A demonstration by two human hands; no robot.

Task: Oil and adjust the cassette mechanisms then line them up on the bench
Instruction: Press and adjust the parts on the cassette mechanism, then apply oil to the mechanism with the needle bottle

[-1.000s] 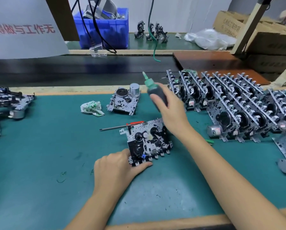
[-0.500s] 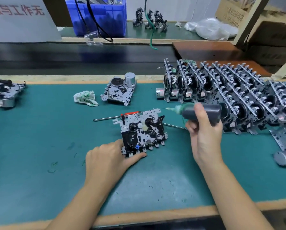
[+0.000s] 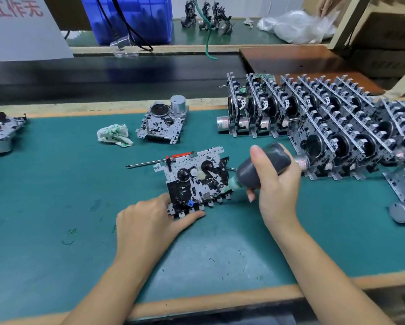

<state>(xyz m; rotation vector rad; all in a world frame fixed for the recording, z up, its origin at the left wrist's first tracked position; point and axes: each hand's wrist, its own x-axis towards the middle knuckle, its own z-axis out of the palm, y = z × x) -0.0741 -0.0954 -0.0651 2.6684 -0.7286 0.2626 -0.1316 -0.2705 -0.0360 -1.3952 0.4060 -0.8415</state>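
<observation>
A cassette mechanism (image 3: 194, 178) lies flat on the green bench mat (image 3: 56, 207) in front of me. My left hand (image 3: 149, 221) rests at its near left corner, thumb lying along its front edge. My right hand (image 3: 274, 184) grips a dark oil bottle (image 3: 262, 166), tipped down to the left. The bottle's green nozzle touches the mechanism's right front corner. Several mechanisms (image 3: 314, 127) stand on edge in rows at the right.
A screwdriver (image 3: 149, 162) with a red handle lies behind the mechanism. Another mechanism (image 3: 164, 124) and a crumpled rag (image 3: 114, 134) lie further back. More mechanisms (image 3: 2, 130) sit at the left edge. A blue bin (image 3: 131, 17) stands beyond the black conveyor.
My right hand brought the oil bottle down from upright, tilted it over and lowered its nozzle onto the mechanism's right front corner. My left hand stayed on the mechanism.
</observation>
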